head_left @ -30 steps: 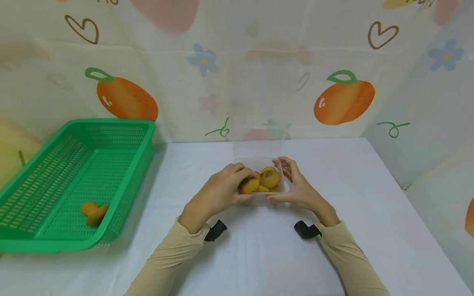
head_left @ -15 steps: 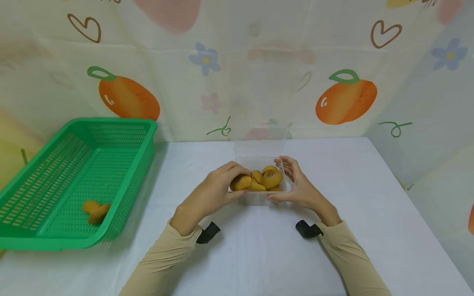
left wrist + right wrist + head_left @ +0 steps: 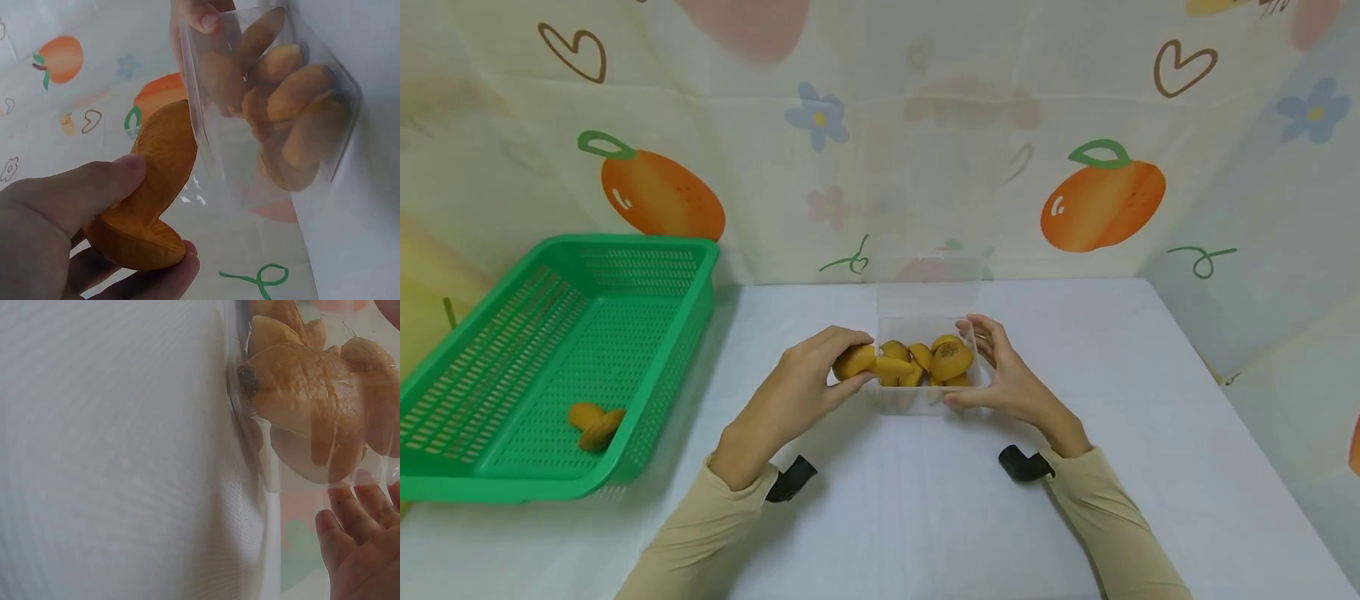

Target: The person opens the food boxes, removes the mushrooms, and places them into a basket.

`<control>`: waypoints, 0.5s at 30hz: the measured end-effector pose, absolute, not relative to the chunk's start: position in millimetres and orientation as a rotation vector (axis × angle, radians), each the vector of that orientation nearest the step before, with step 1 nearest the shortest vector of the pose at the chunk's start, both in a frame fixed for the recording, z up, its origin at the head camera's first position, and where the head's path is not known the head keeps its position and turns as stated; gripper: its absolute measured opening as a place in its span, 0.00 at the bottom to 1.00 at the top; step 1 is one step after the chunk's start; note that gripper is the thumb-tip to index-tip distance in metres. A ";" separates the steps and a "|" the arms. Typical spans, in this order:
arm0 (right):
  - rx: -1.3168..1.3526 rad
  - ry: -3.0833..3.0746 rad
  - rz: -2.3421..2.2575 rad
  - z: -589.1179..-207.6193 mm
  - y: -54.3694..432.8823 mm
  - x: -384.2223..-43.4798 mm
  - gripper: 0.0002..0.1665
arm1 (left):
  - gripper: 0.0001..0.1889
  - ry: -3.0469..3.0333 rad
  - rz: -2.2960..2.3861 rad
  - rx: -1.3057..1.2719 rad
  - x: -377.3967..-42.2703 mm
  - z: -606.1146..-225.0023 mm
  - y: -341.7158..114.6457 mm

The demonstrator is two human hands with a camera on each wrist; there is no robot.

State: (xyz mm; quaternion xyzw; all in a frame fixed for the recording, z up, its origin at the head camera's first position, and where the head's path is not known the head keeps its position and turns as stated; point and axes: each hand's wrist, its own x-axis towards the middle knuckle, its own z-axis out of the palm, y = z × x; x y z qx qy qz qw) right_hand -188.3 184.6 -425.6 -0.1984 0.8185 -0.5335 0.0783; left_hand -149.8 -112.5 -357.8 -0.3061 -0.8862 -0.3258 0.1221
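While the basket point(image 3: 625, 333) is standing at frame left, the central box point(image 3: 917, 403) is needing a steady right hand point(image 3: 1011, 383), which is gripping its side, and the left hand point(image 3: 801, 383), pinching yellow pieces point(image 3: 853, 362) left of centre, is probably needing even thumb pressure

The left hand point(image 3: 797, 379) has drawn leftward with a mushroom point(image 3: 854, 362). More mushrooms point(image 3: 894, 349) now show in the box point(image 3: 917, 403).

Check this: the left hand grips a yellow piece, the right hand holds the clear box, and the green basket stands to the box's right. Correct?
One slip: the green basket stands to the left of the clear box, as the head view shows. The rest holds.
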 end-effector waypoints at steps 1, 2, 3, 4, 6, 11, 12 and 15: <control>-0.597 2.450 -1.596 -425.7 184.7 -188.4 0.65 | 0.19 -2.587 -0.943 -0.883 -148.4 -358.0 -114.8; -0.597 2.450 -1.598 -426.0 184.8 -188.3 0.65 | 0.19 -2.589 -0.935 -0.873 -146.7 -357.7 -117.2; -0.601 2.450 -1.599 -426.1 184.9 -188.4 0.65 | 0.18 -2.590 -0.931 -0.861 -144.8 -357.1 -119.8; -0.603 2.450 -1.600 -426.2 185.0 -188.4 0.65 | 0.18 -2.589 -0.920 -0.852 -143.1 -356.7 -122.5; -0.607 2.454 -1.598 -426.2 185.2 -188.6 0.65 | 0.18 -2.584 -0.908 -0.835 -140.3 -355.7 -128.3; -0.609 2.455 -1.596 -425.1 185.4 -188.0 0.66 | 0.20 -2.542 -0.863 -0.797 -135.3 -354.0 -144.8; -0.608 2.454 -1.597 -425.0 185.6 -187.9 0.67 | 0.20 -2.528 -0.855 -0.788 -134.5 -354.0 -148.1; -0.597 2.448 -1.602 -424.8 185.6 -187.7 0.67 | 0.21 -2.482 -0.831 -0.771 -132.2 -354.4 -157.6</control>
